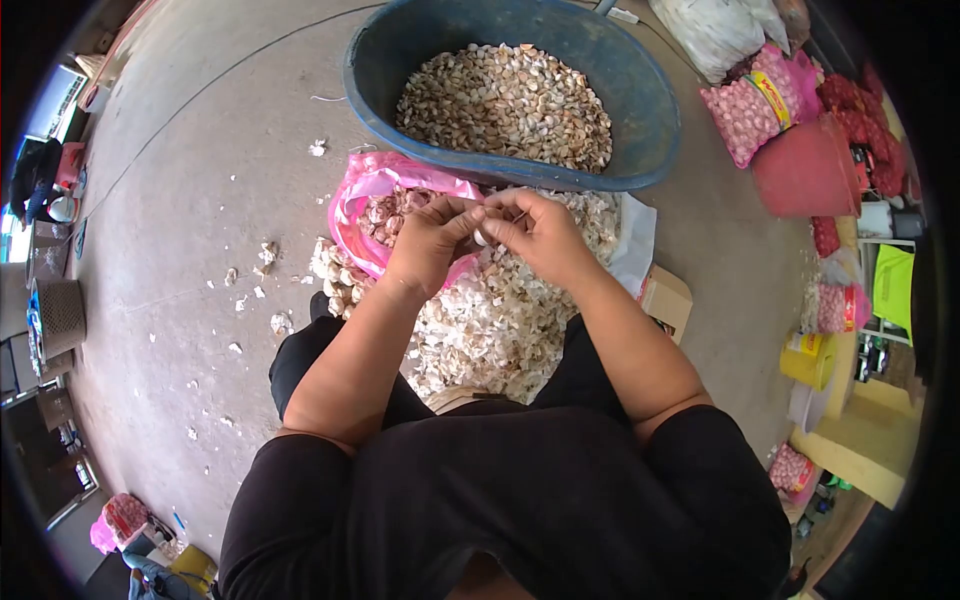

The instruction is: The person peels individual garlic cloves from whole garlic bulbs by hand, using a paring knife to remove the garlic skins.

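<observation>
White clove (pixel 481 238), pink bag (pixel 349 205), blue tub (pixel 645 115)

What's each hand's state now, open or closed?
Left hand: closed, pinching a small pale garlic clove.
Right hand: closed, fingers pinched at the same clove.

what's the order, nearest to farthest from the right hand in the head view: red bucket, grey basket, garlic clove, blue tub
From the right hand:
1. Garlic clove, at its left side
2. Blue tub, just ahead
3. Red bucket, off to the right
4. Grey basket, far left
</observation>
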`<state>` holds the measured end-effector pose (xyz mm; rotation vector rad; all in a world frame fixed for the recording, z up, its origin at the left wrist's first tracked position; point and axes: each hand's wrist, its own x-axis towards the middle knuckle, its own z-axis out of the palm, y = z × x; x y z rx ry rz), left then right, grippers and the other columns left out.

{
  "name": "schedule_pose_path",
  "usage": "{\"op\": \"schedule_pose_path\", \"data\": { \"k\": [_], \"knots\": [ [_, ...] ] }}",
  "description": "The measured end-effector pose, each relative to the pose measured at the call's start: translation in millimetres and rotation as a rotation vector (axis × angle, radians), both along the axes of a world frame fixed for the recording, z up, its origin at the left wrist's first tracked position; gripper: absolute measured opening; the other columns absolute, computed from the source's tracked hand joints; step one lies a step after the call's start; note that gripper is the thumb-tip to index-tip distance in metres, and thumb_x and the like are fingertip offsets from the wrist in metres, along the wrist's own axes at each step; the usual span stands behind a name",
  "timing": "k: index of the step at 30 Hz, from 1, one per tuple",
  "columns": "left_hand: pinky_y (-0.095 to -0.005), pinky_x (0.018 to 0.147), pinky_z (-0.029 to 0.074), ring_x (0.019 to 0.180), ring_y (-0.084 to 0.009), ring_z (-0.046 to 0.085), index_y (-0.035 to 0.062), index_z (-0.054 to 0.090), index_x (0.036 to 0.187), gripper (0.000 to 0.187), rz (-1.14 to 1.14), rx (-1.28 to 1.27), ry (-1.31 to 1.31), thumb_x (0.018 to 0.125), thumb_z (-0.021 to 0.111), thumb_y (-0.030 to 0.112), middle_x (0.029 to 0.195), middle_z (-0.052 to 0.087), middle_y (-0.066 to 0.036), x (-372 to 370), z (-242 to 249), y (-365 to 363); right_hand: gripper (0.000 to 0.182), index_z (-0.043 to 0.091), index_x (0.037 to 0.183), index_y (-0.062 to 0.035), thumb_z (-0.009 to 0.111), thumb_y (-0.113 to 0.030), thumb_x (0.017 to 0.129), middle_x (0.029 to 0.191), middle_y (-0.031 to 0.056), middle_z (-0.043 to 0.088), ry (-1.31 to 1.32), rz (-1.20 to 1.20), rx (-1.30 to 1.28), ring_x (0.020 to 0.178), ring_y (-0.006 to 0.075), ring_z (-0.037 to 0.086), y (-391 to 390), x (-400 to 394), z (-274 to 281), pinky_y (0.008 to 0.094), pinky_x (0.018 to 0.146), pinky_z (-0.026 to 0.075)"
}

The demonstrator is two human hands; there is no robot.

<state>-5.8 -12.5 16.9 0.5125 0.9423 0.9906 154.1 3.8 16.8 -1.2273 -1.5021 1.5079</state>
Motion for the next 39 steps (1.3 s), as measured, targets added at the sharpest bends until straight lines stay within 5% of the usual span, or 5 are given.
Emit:
{"op": "schedule_pose_path", "data": {
  "k": [10,16,25,36,39],
  "knots": [
    [-0.0227,0.067,0.045,0.076,-0.0105,0.054,-0.0012,0.051,0.107,0.033,-0.074,0.242,0.298,0.079,0.059,0.015,0.086,0.058,-0.005,15.3,1.5,-5.9,0.013,0.05,0.089,-0.0001,0.056,-0.005,0.08,0.076,0.0055,0.058,0.098,-0.091,0.16,0.067,0.0073,0.054,-6.6,-0.4,-12.4,0.0218,0.06,0.044],
    [-0.0256,0.07,0.048,0.076,-0.0139,0.057,-0.0029,0.053,0.103,0.027,0.048,0.124,-0.035,0.081,0.056,0.013,0.09,0.059,-0.008,26.9,-4.6,-3.2,0.005,0.051,0.082,-0.0028,0.052,-0.007,0.081,0.066,0.0081,0.056,0.012,-0.155,0.435,0.057,0.0114,0.053,-4.0,0.5,-3.7,0.0242,0.053,0.043],
    [-0.0266,0.071,0.047,0.081,-0.0159,0.056,-0.0027,0.051,0.106,0.026,0.119,0.054,-0.202,0.083,0.052,0.01,0.095,0.057,-0.01,29.7,-10.0,1.0,0.005,0.05,0.079,-0.0031,0.05,-0.006,0.082,0.061,0.0069,0.051,-0.021,-0.224,0.489,0.052,0.0108,0.048,-0.9,0.3,-5.4,0.025,0.048,0.04],
    [-0.0249,0.064,0.048,0.073,-0.0133,0.056,-0.0028,0.049,0.106,0.03,-0.004,0.16,0.12,0.08,0.057,0.011,0.083,0.057,-0.006,28.4,0.9,-0.5,0.011,0.048,0.083,-0.0029,0.049,-0.013,0.085,0.065,0.0018,0.051,0.217,-0.176,-0.03,0.053,0.0062,0.047,-4.0,7.6,-6.3,0.0207,0.047,0.039],
    [-0.0239,0.062,0.047,0.072,-0.0124,0.056,-0.0023,0.047,0.106,0.032,-0.074,0.104,0.032,0.079,0.058,0.012,0.077,0.056,-0.005,26.8,-0.9,-1.2,0.01,0.047,0.084,-0.0029,0.051,-0.012,0.084,0.067,0.0013,0.052,0.306,-0.171,-0.176,0.055,0.0054,0.049,-2.6,10.2,-3.5,0.0193,0.048,0.041]
  ]
}}
